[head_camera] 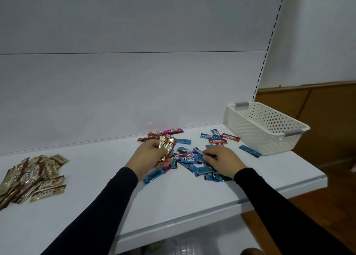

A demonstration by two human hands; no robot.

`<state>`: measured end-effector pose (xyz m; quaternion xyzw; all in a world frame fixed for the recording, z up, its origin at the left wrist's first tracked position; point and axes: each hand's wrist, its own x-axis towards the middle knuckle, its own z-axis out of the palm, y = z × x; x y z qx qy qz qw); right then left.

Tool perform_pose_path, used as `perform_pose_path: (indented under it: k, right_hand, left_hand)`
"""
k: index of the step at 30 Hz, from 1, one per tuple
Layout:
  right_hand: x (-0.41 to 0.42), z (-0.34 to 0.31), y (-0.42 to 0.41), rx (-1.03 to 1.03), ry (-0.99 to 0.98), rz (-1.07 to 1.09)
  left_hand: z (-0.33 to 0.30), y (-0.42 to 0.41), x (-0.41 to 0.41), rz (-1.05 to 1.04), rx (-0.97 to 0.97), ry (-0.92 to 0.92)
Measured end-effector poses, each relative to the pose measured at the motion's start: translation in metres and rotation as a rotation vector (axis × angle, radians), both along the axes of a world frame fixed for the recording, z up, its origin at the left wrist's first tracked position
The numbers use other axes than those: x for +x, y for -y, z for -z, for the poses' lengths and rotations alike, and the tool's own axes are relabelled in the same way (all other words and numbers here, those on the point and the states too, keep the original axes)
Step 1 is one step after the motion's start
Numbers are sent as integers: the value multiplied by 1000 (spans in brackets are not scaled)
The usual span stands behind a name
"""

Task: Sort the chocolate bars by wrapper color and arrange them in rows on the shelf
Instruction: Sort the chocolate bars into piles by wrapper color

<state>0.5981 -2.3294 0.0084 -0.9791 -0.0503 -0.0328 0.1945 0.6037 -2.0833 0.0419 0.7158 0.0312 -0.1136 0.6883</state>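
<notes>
Your left hand (152, 154) grips two gold bars (166, 146), held upright just left of the mixed pile (189, 159) of blue, red and pink bars at the middle of the shelf (173, 197). Your right hand (221, 158) rests on that pile, fingers bent onto blue wrappers; whether it pinches one you cannot tell. The sorted gold stack (32, 177) lies well left of the pile. A white basket (267, 127) stands to its right.

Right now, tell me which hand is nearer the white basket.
Right. The right hand rests on the blue bars just left of the white basket. The left hand, holding gold bars, is farther left, beyond the mixed pile.
</notes>
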Motion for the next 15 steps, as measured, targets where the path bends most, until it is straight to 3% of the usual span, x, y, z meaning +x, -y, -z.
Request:
perform_pose_path:
  k: [6, 9, 15]
  right_hand:
    - [-4, -6, 22, 385, 86, 161]
    - [-10, -7, 31, 357, 106, 157]
    - [-15, -8, 34, 114, -77, 65]
  left_hand:
    - [-1, -10, -8, -46, 15, -3]
    - [-2, -9, -9, -59, 27, -8]
    - [0, -6, -10, -48, 40, -6]
